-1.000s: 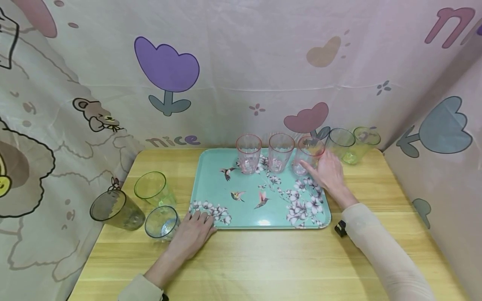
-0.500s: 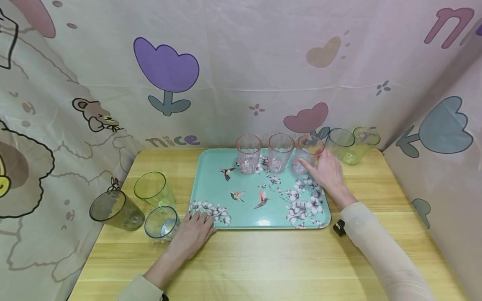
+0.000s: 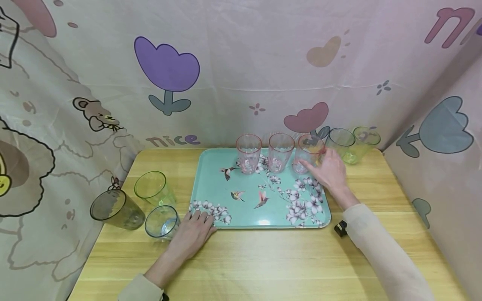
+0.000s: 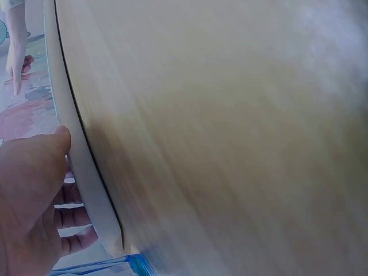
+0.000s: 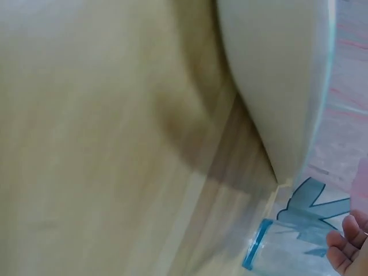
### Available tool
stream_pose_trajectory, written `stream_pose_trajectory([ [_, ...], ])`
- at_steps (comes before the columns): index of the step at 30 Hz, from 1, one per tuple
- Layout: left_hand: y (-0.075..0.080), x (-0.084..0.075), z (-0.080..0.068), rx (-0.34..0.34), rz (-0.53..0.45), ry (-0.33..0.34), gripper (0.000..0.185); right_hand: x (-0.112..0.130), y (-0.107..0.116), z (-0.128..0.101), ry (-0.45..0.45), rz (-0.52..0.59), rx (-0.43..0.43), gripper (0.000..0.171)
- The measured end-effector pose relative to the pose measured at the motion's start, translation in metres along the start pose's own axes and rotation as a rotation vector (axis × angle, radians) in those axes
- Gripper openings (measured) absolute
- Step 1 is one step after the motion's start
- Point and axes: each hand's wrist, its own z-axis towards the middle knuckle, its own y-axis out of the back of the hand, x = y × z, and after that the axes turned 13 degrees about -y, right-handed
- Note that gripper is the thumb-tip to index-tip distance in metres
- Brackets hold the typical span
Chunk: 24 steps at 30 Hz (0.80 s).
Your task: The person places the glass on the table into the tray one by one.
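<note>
My left hand (image 3: 193, 232) holds the front-left corner of a mint-green tray (image 3: 214, 175) printed with blossoms and birds. In the left wrist view the thumb (image 4: 59, 140) and fingertips lie along the tray's rim. Three clear pink tumblers stand upright in a row at the back of the tray: a left tumbler (image 3: 248, 152), a middle tumbler (image 3: 281, 152) and a right tumbler (image 3: 306, 152). My right hand (image 3: 331, 171) is at the right tumbler, thumb in front and fingers at its right side, loosely spread. Whether the fingertips touch the glass is hard to see.
Left of the tray stand a grey tumbler (image 3: 118, 211), a green tumbler (image 3: 154, 190) and a blue-rimmed tumbler (image 3: 162, 223). Behind the right hand are a dark-rimmed tumbler (image 3: 340, 142) and a yellow-green tumbler (image 3: 363, 146). A printed curtain (image 3: 233, 62) rises behind the wooden table (image 3: 263, 267).
My right hand has shifted slightly to the right against the right pink tumbler, which stays in place. The left hand and the tray have not moved.
</note>
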Motion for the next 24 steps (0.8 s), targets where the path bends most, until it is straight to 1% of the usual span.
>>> stream_pose_trajectory([
  [3,0.000,0.000,0.000,0.002,-0.002,0.000,0.029,-0.005,0.004,-0.001,0.001,0.007,0.004,0.117],
  [9,0.001,0.000,0.000,0.002,-0.004,0.000,0.029,-0.015,0.016,-0.007,0.017,0.050,-0.003,0.110],
  [17,0.002,0.000,0.000,0.001,0.007,-0.005,0.030,-0.023,0.036,-0.015,0.062,0.121,-0.076,0.093],
  [24,0.002,0.000,0.000,0.012,-0.003,0.002,0.030,-0.030,0.052,-0.021,0.087,0.234,-0.147,0.081],
])
